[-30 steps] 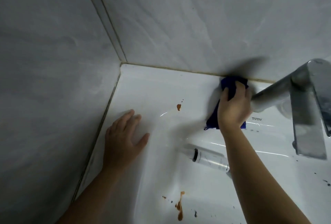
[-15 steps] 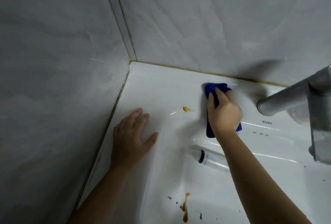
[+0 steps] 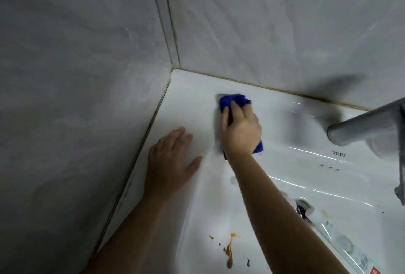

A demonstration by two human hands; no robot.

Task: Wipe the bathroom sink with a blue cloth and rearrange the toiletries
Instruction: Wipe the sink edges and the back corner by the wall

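Pressing a folded blue cloth [image 3: 233, 101] flat against the white sink [image 3: 197, 89] deck, well to the left of the faucet [image 3: 363, 123] spout: right hand [image 3: 241, 131], palm down, fingers curled over the cloth and closed on it, a blue corner poking out beyond the fingertips toward the back wall and another beside the wrist, faucet-side. Blurred at the edges — hand and cloth both. Farther from the faucet, hard by the left wall [image 3: 76, 98], left hand [image 3: 169, 162] laid flat on the deck, fingers spread, holding nothing, thumb pointing back toward the faucet. Below the faucet and nearer the camera, down in the basin: an orange-brown streak [image 3: 229, 249] with a few small dark specks beside it, and on the faucet side of the right forearm a clear plastic syringe [image 3: 333, 234] lying along the slope, partly hidden by that arm. Just under the spout, "TUTU" [image 3: 338, 153] printed on the porcelain. Behind the faucet, grey marbled tile and a discoloured seam where wall meets sink.
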